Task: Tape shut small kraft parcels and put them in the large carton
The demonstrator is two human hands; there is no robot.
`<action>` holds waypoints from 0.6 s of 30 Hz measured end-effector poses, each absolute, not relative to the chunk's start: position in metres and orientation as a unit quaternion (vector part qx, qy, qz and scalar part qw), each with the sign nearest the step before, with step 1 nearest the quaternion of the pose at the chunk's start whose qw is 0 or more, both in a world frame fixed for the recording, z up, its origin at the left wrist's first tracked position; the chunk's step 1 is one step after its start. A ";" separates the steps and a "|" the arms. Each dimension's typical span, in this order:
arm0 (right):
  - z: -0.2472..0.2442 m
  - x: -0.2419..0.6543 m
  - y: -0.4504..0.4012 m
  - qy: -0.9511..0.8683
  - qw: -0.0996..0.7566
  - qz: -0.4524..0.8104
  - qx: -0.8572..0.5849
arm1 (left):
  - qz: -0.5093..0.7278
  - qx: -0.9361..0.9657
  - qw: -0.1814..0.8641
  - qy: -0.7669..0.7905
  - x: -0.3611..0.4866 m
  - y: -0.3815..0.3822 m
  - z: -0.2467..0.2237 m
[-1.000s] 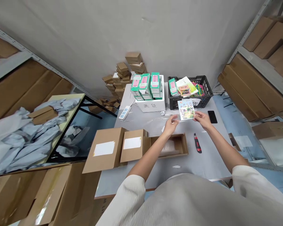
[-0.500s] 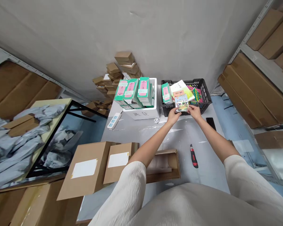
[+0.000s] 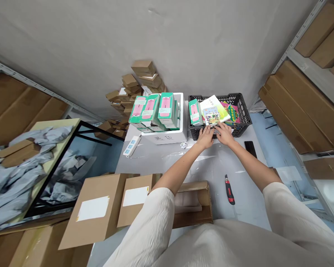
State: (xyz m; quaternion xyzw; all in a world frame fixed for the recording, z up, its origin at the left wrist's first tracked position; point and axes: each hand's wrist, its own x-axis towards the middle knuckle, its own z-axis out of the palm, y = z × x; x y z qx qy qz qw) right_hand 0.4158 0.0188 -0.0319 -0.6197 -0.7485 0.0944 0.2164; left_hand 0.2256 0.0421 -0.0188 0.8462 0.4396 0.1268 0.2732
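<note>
now, left hand (image 3: 206, 138) and right hand (image 3: 225, 135) at the black basket's (image 3: 194, 133) near rim, fingers loosely extended; cannot tell if they pinch the small booklet (image 3: 210, 115). it lies inside, over a larger book (image 3: 218, 105). best settled flat, gently, corners unbent.

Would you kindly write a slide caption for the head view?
Left hand and right hand at the front rim of a black basket, by an illustrated booklet.
</note>
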 end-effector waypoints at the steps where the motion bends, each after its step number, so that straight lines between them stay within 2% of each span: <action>1: -0.031 0.415 0.020 -0.755 0.197 0.094 -0.618 | 0.117 0.848 0.269 0.441 0.226 0.043 -0.019; 4: -0.029 0.413 0.020 -0.760 0.176 0.094 -0.619 | 0.098 0.857 0.250 0.441 0.221 0.042 -0.015; 11: -0.024 0.403 -0.022 -0.750 0.204 0.128 -0.617 | 0.035 0.875 0.179 0.448 0.171 -0.001 0.013; 18: -0.033 0.377 -0.088 -0.726 0.241 0.215 -0.607 | 0.055 0.855 0.195 0.477 0.091 -0.061 0.021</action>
